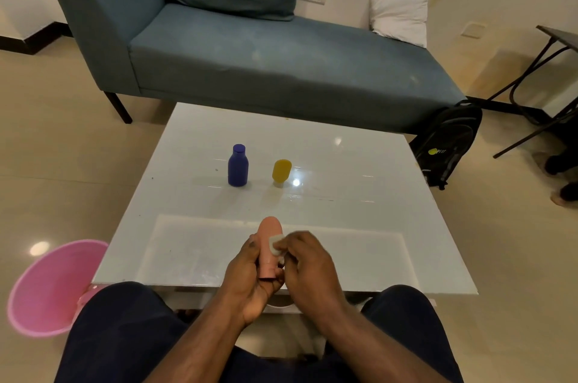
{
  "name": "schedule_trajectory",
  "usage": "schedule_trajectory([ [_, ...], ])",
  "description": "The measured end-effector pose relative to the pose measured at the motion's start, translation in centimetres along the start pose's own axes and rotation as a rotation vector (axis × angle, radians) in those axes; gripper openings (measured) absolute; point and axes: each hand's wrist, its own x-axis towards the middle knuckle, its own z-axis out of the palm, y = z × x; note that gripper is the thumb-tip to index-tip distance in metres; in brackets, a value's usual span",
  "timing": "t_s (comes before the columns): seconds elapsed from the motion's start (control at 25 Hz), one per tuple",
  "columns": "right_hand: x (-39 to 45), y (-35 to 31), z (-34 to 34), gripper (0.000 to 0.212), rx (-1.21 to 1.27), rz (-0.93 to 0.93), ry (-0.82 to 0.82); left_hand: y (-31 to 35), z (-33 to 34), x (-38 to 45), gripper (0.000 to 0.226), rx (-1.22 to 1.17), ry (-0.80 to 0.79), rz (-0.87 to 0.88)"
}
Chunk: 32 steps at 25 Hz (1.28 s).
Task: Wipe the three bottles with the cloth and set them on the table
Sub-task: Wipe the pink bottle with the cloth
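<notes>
The pink bottle sits low in the frame's centre, over the near edge of the white table; your left hand has its fingers wrapped round the bottle's lower end, and the bottle tilts away from you. Your right hand pinches the small white cloth and presses it against the bottle's right side. Your dark-trousered knees fill the bottom of the frame. A pink bucket stands on the floor at lower left. Farther up the table, the blue bottle stands upright, with the yellow bottle near it to the right, standing on its cap. Beyond the table a blue sofa spans the upper frame, with a black backpack at right
</notes>
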Motion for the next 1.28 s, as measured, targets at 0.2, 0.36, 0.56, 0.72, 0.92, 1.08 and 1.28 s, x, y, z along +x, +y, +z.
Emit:
schedule_trajectory([
  [0.2,1.2,0.3,-0.6,0.022,0.031,0.007,0.038,-0.4,0.1,-0.2,0.032,0.123,-0.037,0.052],
  [0.36,3.9,-0.2,-1.0,0.022,0.122,0.172,0.092,-0.1,0.3,-0.7,0.032,0.164,-0.057,0.070],
  [0.56,-0.2,-1.3,-0.1,0.021,0.161,0.092,0.071,-0.1,-0.1,-0.3,0.040,0.146,-0.053,0.058],
  [0.72,1.6,-0.7,-0.7,0.021,0.100,0.040,0.081,-0.4,0.3,-0.5,0.069,0.236,-0.038,0.002],
  [0.92,2.6,-0.8,-0.6,0.025,0.022,0.041,0.060,0.1,0.2,-0.6,0.071,0.174,-0.021,-0.006],
  [1.08,-0.8,-1.5,-0.4,0.029,-0.105,-0.182,-0.144,-0.2,-0.2,0.1,0.080,0.168,0.017,-0.037],
  [1.28,3.5,0.3,-0.7,0.032,-0.185,-0.112,0.007,-0.2,0.0,-0.1,0.072,0.174,0.028,-0.083],
])
